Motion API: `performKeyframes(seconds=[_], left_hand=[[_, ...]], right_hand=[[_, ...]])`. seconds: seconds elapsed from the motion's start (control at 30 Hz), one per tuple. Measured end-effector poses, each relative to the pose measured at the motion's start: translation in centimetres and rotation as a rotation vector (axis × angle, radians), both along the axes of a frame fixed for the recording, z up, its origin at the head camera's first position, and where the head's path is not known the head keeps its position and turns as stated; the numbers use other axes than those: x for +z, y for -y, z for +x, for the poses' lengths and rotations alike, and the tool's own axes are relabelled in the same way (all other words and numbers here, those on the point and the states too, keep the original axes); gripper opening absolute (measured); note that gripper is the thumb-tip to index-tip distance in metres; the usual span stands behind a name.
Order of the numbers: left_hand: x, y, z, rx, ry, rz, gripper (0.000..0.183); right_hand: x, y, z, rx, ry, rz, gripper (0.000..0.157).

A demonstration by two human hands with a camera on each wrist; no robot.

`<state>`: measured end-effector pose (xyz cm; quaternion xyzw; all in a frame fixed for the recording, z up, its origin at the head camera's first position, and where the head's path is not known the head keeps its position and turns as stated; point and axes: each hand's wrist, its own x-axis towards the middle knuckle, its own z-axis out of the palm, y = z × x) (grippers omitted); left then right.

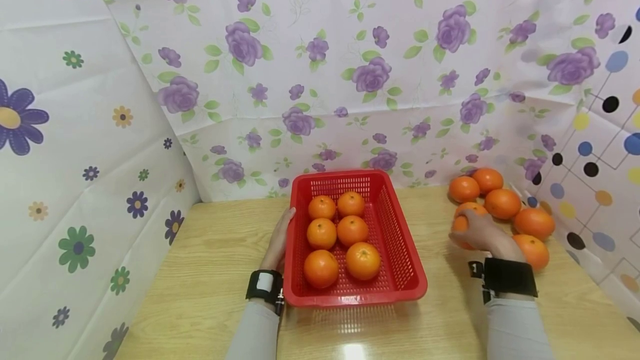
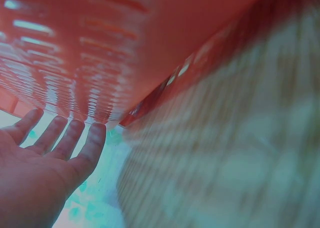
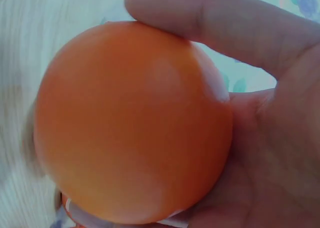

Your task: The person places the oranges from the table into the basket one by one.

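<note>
The flowered cloth (image 1: 300,26) stands as a backdrop behind the red basket, and the wooden tabletop (image 1: 215,282) spreads beneath and around it. The red basket (image 1: 350,299) itself rests upright, with a bare strip of its mesh floor along its right side.

The left hand (image 1: 277,243) lies along the outside of the basket's left wall, fingers extended rather than wrapped around the rim, seemingly to steady it. The right hand (image 1: 487,235), well to the right of the basket, is grasping an orange between thumb and fingers.

Six oranges (image 1: 352,230) sit inside the basket in two columns of three, towards its left side. Five loose oranges (image 1: 502,203) lie grouped to the right of the basket, beyond and beside the right hand. The held orange (image 3: 132,123) is right of the basket too; whether it has left the tabletop I cannot tell, nor whether another sits behind those fingers.

The step in hand looks like picking up one more orange to fill the basket. The next move probably calls for a clean lift over the basket's right wall, then a gentle release onto its bare strip
</note>
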<state>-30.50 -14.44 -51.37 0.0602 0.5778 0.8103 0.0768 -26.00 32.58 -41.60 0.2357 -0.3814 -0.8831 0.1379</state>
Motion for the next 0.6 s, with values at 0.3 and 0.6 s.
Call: performKeyframes(seconds=[0.3, 0.6], left_hand=[[0.0, 0.0, 0.0, 0.009, 0.013, -0.002, 0.062], [-0.1, 0.1, 0.1, 0.000, 0.018, -0.013, 0.062]], right_hand=[[1.2, 1.1, 0.4, -0.016, -0.196, 0.119, 0.066], [2.0, 2.4, 0.5, 0.006, -0.277, -0.027, 0.064]])
